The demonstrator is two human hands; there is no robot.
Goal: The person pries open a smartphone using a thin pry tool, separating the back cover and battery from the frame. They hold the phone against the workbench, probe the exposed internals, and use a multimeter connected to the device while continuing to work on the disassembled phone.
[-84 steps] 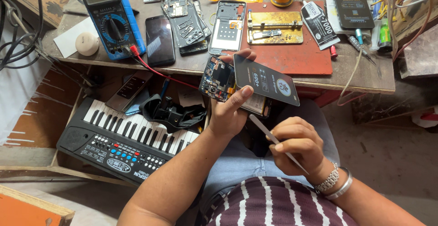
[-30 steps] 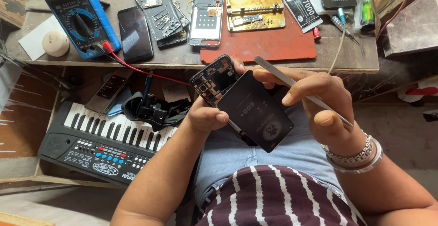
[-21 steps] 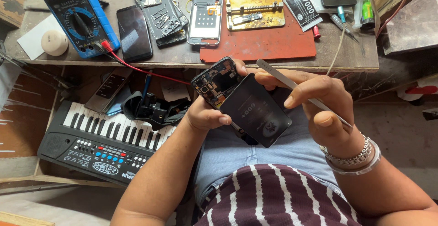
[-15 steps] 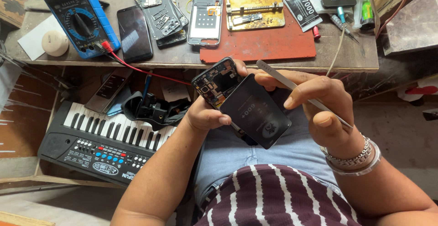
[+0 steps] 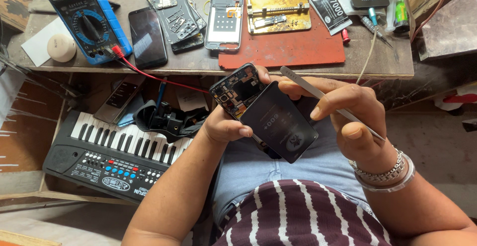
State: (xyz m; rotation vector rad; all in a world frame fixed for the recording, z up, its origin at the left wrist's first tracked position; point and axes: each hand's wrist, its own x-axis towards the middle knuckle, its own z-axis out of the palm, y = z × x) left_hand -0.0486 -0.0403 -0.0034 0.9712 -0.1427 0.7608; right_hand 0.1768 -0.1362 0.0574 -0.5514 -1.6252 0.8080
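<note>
Both hands around opened phone (battery atop)

Two hands, one tweezers.

right hand came up from lap with tweezers, now at black battery over opened phone

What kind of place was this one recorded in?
Most likely a small phone repair bench. The worktop holds stripped phone frames, a multimeter and a red work mat, and the left hand holds an opened phone.
</note>
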